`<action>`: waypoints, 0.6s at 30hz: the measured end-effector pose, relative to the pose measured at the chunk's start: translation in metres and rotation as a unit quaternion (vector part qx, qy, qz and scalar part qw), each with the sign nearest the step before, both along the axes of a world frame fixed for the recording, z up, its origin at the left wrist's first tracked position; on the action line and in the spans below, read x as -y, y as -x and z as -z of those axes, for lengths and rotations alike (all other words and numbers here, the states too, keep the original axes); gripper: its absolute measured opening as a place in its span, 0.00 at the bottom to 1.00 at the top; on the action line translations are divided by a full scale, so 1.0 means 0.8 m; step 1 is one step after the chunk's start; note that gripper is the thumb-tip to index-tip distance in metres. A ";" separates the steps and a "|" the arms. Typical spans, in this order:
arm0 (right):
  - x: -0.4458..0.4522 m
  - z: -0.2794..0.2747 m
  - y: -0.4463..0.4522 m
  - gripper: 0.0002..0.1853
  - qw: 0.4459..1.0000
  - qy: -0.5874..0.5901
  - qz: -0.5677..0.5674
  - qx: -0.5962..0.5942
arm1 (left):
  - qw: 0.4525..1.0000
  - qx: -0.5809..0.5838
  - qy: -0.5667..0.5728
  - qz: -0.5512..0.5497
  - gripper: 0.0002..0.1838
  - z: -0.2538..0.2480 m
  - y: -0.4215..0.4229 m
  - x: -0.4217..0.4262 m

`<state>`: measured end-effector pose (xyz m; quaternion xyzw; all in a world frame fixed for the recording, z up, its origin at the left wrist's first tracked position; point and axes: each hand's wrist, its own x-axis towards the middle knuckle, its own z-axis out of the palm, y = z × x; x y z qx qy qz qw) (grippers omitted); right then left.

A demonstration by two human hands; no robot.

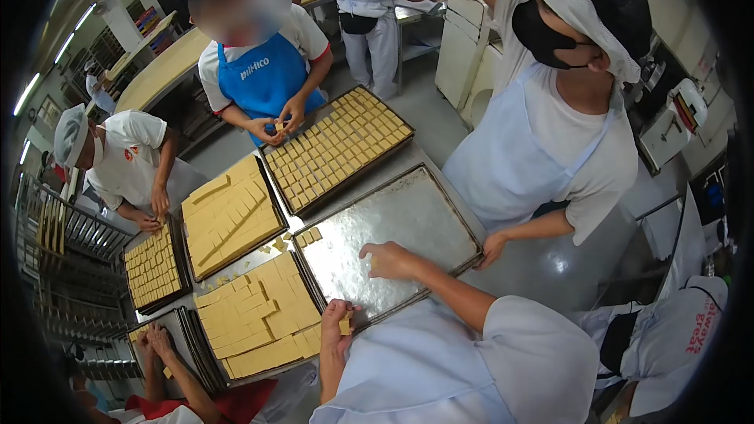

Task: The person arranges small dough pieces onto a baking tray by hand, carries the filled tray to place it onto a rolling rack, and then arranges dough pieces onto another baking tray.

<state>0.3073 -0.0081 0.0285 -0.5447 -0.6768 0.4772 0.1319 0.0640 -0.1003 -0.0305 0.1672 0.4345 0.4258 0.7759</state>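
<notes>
Over the left part of a metal tray (393, 212), my right hand (386, 260) has its fingers curled round a small yellow piece. My left hand (336, 323) is at the tray's near left corner, its fingers closed on yellow pieces (345, 325). A few small yellow pieces (309, 237) lie at the tray's far left corner. Left of my left hand, a tray holds a flat yellow slab (255, 310) cut into strips and blocks.
A tray of rowed pieces (345, 141) stands beyond, with another slab (228, 212) at its left. Co-workers stand round the table: one in a blue apron (259, 71), one at the right (542, 126) with a hand by the tray, others at the left.
</notes>
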 end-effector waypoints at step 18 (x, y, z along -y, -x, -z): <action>0.032 0.030 0.048 0.16 0.966 0.076 0.050 -0.241 | 0.953 -0.279 -0.117 -0.020 0.10 -0.031 -0.019 -0.008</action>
